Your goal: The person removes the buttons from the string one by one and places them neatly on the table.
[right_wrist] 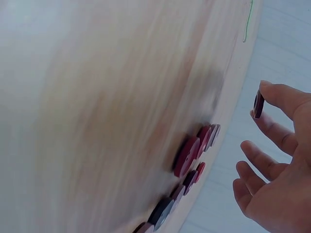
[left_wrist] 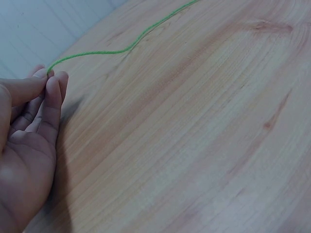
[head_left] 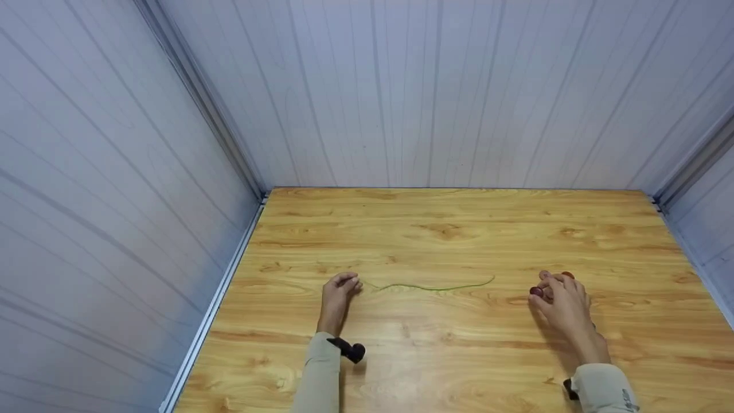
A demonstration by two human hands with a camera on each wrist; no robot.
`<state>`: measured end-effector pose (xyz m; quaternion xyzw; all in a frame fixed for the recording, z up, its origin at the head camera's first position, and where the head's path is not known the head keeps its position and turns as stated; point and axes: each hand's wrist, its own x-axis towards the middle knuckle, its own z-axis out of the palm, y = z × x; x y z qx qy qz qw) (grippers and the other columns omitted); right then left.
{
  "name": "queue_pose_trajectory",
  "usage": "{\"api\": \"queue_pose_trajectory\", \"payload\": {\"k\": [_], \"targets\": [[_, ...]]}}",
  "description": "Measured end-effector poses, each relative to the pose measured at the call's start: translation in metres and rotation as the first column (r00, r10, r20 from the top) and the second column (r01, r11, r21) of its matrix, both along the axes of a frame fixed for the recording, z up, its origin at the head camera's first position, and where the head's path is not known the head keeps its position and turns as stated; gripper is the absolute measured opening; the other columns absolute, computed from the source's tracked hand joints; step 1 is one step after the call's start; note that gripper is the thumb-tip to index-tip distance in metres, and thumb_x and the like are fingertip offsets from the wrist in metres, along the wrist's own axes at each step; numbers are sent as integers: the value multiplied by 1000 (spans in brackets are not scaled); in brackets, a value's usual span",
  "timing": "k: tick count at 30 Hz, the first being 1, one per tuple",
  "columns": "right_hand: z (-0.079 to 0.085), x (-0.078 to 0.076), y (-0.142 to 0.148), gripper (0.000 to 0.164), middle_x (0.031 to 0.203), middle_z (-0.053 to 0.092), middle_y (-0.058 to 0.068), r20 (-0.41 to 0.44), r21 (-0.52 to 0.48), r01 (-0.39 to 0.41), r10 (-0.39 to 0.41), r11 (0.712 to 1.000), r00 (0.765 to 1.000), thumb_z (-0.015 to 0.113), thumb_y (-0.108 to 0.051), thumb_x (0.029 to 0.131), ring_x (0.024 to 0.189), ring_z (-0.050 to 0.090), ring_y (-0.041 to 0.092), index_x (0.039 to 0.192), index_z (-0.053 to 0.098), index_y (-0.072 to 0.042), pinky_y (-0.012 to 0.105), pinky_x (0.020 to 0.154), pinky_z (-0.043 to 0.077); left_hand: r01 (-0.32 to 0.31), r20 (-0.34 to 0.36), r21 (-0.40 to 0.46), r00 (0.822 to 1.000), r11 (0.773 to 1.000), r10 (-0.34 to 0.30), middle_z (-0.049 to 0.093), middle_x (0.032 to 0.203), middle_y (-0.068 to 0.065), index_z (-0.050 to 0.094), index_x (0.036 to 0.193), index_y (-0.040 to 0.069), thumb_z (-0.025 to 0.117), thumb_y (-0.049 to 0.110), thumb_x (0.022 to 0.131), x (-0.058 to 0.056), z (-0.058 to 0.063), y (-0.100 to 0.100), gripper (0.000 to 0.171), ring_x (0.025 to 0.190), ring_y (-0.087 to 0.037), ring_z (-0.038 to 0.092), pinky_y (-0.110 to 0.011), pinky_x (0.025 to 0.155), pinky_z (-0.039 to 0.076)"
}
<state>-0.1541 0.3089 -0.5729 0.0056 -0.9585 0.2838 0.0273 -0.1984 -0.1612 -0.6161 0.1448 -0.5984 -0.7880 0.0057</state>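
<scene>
A thin green cord (head_left: 436,288) lies in a wavy line across the wooden table. Its left end is pinched between the thumb and fingertips of my left hand (head_left: 338,295); the left wrist view shows the cord (left_wrist: 97,52) running away from that pinch. Over on the right, my right hand (head_left: 567,307) holds a dark red button (head_left: 536,291) by its edge between thumb and index finger. In the right wrist view this button (right_wrist: 258,104) is seen nearly edge-on, above the table, with the other fingers spread loosely.
Several more buttons lie in two rows on the table beneath my right hand, among them a large red button (right_wrist: 186,156) and a dark grey button (right_wrist: 161,212). The hand hides most of them from the head view. Pale panel walls (head_left: 401,92) border the table (head_left: 447,218).
</scene>
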Motion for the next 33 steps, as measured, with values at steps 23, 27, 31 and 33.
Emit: {"api": "queue_pose_trajectory", "payload": {"k": [23,27,31,33], "targets": [[1,39,19,49,139,32,34,46,6,31,-31,999,998,64,-39,90,124,22,57,118,56,0,71,95,19,-3,-7,29,1000,1000,3,63,93,-10,56,113,-15,62,-1,90,0,-1,0,27,80,-14,65,-31,82,58],[1,48,25,50,138,32,35,58,2,47,-47,999,997,64,-42,90,123,21,58,115,57,0,72,96,17,16,-15,31,1000,999,-15,62,99,-15,55,114,-15,62,1,90,2,-1,-1,29,83,-17,65,-32,82,58],[-1,55,30,48,138,32,34,62,8,72,-72,997,996,65,-43,89,123,20,59,111,57,0,73,96,17,26,-25,18,999,999,-26,62,103,-18,55,115,-16,62,2,91,3,-2,-1,31,84,-17,65,-32,82,58],[-2,58,33,48,137,32,35,69,16,75,-76,997,995,65,-43,89,122,20,59,110,57,-1,74,96,16,22,-24,19,999,1000,-22,62,103,-19,55,114,-15,62,2,91,3,-2,-1,30,84,-17,65,-32,82,58]]}}
